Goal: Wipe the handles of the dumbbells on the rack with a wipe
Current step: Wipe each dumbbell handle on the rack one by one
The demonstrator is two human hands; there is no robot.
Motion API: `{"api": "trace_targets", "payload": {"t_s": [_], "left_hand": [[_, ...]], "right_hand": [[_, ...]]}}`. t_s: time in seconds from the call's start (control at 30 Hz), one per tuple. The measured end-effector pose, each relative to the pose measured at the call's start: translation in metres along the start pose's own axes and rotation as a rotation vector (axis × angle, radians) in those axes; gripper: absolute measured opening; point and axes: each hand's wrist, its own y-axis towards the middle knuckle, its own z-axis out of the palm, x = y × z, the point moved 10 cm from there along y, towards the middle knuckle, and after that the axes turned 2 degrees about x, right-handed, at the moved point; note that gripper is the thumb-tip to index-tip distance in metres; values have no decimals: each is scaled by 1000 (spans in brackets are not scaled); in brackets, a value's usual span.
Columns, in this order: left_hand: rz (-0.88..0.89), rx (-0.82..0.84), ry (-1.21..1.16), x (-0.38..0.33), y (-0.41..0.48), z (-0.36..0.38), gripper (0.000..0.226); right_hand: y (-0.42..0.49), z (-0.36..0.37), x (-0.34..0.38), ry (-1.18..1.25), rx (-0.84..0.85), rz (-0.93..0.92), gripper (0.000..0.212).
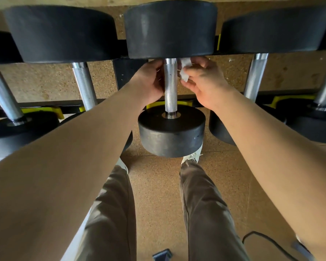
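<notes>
Middle dumbbell (171, 76) sits on the rack (45, 106) with more dumbbells on either side, and both hands are up at the top of its metal handle (170, 85). Left hand (149, 81) is curled against the handle's left side, can't tell if it's really gripping. Right hand (203, 80) is just right of the handle, fingers pinched on a crumpled white wipe (184, 69) touching the bar.

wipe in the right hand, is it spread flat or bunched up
Bunched up: the wipe shows as crumpled white folds pinched in the right hand beside the handle.
</notes>
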Motion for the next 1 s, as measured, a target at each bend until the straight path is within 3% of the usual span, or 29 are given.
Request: {"api": "trace_targets", "payload": {"t_s": [0.2, 0.5, 0.63, 0.77, 0.9, 1.0], "left_hand": [[77, -85, -115, -6, 1, -35, 25], [10, -55, -24, 5, -4, -21, 34], [85, -133, -12, -5, -2, -22, 25], [173, -223, -103, -13, -17, -38, 24], [270, -204, -233, -16, -32, -46, 26], [300, -162, -188, -15, -33, -40, 29]], "right_hand": [[3, -2, -1, 27, -82, 33, 22], [9, 27, -17, 140, 46, 200, 18], [7, 27, -11, 104, 84, 172, 12], [7, 23, -4, 77, 46, 106, 20], [7, 19, -2, 28, -1, 113, 20], [2, 10, 0, 48, -58, 123, 10]]}}
